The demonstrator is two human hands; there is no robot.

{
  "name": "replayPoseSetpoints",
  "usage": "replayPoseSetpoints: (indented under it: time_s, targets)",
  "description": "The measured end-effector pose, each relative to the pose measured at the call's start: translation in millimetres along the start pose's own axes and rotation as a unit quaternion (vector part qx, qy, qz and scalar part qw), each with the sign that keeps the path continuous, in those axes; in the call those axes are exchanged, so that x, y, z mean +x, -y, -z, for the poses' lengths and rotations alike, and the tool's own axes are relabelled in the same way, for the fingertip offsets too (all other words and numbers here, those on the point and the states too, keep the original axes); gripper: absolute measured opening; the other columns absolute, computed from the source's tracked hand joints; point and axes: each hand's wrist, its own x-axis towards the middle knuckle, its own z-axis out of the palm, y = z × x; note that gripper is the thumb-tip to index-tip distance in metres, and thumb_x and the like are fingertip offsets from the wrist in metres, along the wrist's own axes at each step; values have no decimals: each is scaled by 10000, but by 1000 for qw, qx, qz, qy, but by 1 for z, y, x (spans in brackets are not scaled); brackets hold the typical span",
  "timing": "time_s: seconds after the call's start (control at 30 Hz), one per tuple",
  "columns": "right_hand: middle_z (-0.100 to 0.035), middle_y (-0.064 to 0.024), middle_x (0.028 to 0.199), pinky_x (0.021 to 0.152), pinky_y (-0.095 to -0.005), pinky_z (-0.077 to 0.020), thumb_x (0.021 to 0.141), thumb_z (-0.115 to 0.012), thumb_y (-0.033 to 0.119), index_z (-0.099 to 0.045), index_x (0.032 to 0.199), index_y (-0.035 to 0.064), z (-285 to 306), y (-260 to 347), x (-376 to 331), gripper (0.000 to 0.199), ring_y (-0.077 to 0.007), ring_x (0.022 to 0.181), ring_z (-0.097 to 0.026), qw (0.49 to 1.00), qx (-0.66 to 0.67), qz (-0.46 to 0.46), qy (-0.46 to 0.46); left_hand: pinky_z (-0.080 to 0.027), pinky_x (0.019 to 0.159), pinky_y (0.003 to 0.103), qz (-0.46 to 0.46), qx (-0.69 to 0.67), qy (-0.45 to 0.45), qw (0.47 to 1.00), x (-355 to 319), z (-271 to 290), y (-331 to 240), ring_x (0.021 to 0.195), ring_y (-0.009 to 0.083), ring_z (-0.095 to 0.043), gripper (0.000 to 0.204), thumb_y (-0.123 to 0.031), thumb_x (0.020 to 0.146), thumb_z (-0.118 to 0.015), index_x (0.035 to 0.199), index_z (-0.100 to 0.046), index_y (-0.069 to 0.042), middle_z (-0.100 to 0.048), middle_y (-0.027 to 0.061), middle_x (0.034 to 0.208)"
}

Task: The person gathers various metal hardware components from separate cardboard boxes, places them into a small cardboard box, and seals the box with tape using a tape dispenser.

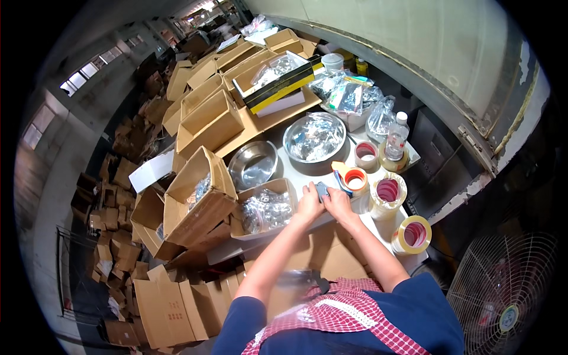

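Both hands meet at the front of the white table. My left hand and my right hand are closed around a small grey-blue flat piece; its exact kind is too small to tell. Just beyond the right hand lies an orange tape dispenser with a roll in it. To the left of my left hand stands an open carton full of small clear plastic bags. Farther off are a round metal bowl heaped with bagged parts and a second steel bowl.
Tape rolls stand along the table's right side, near a clear bottle. Open cardboard boxes line the far left, with a tilted carton close by. A wire-cage fan stands at the lower right.
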Motion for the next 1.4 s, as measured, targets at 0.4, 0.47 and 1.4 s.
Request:
replayPoseSetpoints:
  time_s: [0.4,0.47,1.4]
  targets:
    - [-743,-111,949,669,-303,-554,892,-605,36,-676,1186,1,38,5,-23,304,-162,702,-695,971,212,30,-103,-544,875,499,3,-8,-5,1000,-2,39,-11,1033,452,-650,643,-257,687,-856,1148,-531,52,-628,282,1143]
    - [-727,-138,950,729,-364,-553,875,-611,52,-671,1167,23,54,9,-23,300,-274,795,-710,958,256,19,-124,-544,874,493,-13,12,-31,999,-5,41,-19,1023,444,-657,615,-267,705,-848,1130,-536,49,-644,274,1119]
    - [-715,-85,963,581,-269,-569,951,-588,113,-657,1164,-12,21,-19,-50,256,-141,640,-685,894,425,-136,37,-521,925,489,-104,125,-41,986,-7,36,-15,1111,425,-588,516,-333,740,-788,1090,-622,9,-611,258,1099]
